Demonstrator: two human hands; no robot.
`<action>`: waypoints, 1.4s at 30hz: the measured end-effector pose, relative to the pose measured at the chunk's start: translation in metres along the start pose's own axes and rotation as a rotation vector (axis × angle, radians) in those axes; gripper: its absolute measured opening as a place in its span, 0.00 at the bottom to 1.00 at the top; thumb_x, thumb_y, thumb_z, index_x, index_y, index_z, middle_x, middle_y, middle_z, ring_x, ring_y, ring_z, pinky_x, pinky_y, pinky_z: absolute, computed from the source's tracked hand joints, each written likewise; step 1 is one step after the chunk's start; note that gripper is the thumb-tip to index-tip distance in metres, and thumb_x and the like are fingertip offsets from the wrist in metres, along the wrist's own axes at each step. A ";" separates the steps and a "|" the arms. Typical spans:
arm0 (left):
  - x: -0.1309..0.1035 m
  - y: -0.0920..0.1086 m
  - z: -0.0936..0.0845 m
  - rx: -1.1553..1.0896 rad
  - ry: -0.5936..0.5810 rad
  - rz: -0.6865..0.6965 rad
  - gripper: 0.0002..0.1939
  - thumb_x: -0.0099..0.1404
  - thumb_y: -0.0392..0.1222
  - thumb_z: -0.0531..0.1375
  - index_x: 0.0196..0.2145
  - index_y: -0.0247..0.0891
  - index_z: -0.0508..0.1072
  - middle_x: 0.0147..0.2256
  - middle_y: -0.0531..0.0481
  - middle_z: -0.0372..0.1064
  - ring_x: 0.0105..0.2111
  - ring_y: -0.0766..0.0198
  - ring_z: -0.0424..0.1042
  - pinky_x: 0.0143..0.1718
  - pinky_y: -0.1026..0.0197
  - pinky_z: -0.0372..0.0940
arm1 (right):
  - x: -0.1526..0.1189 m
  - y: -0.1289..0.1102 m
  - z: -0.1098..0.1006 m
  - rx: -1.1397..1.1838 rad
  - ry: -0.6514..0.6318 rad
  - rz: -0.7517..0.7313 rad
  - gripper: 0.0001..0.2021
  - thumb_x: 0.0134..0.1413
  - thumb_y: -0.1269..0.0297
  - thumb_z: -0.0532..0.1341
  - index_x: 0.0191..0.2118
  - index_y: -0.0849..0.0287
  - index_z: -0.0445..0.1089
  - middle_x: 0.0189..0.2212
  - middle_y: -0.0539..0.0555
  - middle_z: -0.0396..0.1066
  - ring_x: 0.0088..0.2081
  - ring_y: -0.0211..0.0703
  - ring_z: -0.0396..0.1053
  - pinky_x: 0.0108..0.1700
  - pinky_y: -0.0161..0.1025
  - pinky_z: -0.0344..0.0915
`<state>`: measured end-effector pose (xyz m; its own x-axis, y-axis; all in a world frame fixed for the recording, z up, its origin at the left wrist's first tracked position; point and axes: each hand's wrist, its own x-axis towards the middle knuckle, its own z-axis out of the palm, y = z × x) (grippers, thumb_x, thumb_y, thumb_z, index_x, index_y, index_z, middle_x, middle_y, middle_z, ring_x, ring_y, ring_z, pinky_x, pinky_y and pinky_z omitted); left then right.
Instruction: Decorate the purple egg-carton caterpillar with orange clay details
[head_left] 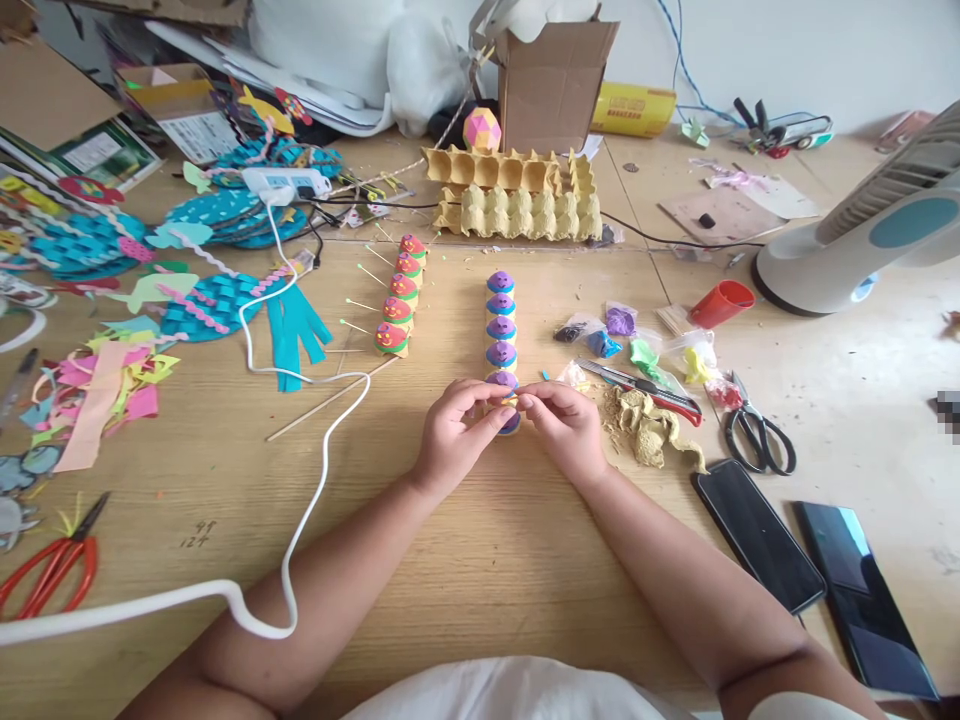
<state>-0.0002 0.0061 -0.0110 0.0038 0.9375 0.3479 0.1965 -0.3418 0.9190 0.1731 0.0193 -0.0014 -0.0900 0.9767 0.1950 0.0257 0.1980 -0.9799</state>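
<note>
My left hand [452, 432] and my right hand [571, 428] meet at the fingertips, both closed in a pinch. Between them is a small yellow-orange piece [510, 400], perhaps soft clay, partly hidden by the fingers. Directly beneath and beyond them runs a row of egg-carton cups with purple and blue domed tops [501, 328], several marked with small faces. My fingers cover part of the nearest cups. To the left stands a similar row with red and green tops [397, 309], with thin pale sticks poking out of its sides.
Small bags of coloured clay [621, 320], a utility knife [637, 385], torn carton scraps [649, 430], black scissors [757, 435] and phones [759, 535] lie rightward. A white cable [326, 470] crosses the left side. Egg cartons [529, 212] and a fan [825, 245] stand farther back.
</note>
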 end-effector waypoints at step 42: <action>-0.001 0.008 -0.002 -0.008 -0.048 -0.057 0.18 0.75 0.52 0.56 0.31 0.40 0.71 0.32 0.49 0.69 0.36 0.61 0.69 0.40 0.59 0.65 | 0.002 -0.007 0.000 -0.102 -0.241 -0.070 0.23 0.69 0.44 0.57 0.31 0.56 0.74 0.30 0.54 0.76 0.33 0.43 0.72 0.39 0.41 0.69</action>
<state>-0.0005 0.0027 -0.0037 0.0398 0.9576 0.2855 0.1903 -0.2877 0.9386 0.1724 0.0197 0.0055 -0.3291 0.9148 0.2340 0.1107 0.2835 -0.9526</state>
